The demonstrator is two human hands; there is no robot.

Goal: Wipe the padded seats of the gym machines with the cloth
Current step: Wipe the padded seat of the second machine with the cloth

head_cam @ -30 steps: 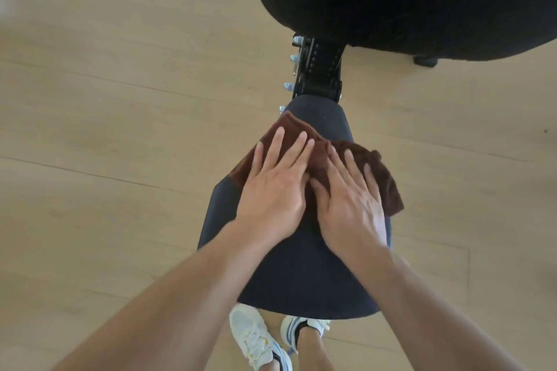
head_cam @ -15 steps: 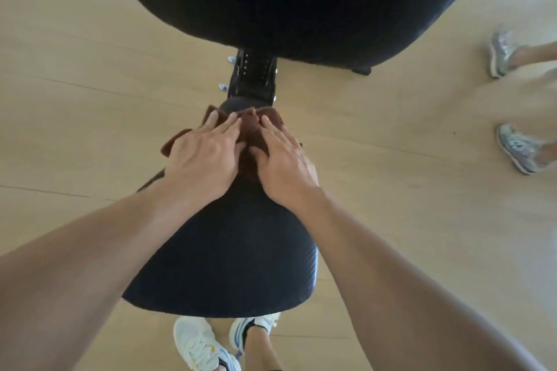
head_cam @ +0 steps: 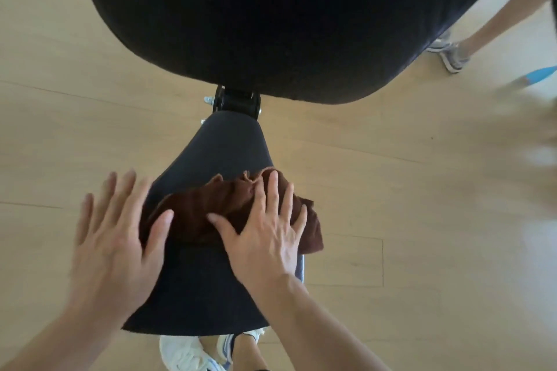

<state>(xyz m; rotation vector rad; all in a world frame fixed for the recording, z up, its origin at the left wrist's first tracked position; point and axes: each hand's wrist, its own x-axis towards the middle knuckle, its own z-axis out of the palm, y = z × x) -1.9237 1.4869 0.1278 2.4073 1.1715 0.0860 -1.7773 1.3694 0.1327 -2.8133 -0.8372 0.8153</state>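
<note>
Cloth [head_cam: 238,214] lay bunched across middle of seat [head_cam: 217,153], right edge hanging off side. Right hand [head_cam: 265,238] pressed flat on it, fingers spread, not gripping. Left hand [head_cam: 117,238] splayed open, blurred, only thumb touching cloth. Risks: bunched cloth skipping patches; one-sided pressure dragging it off right edge; narrow front end left unwiped.
</note>
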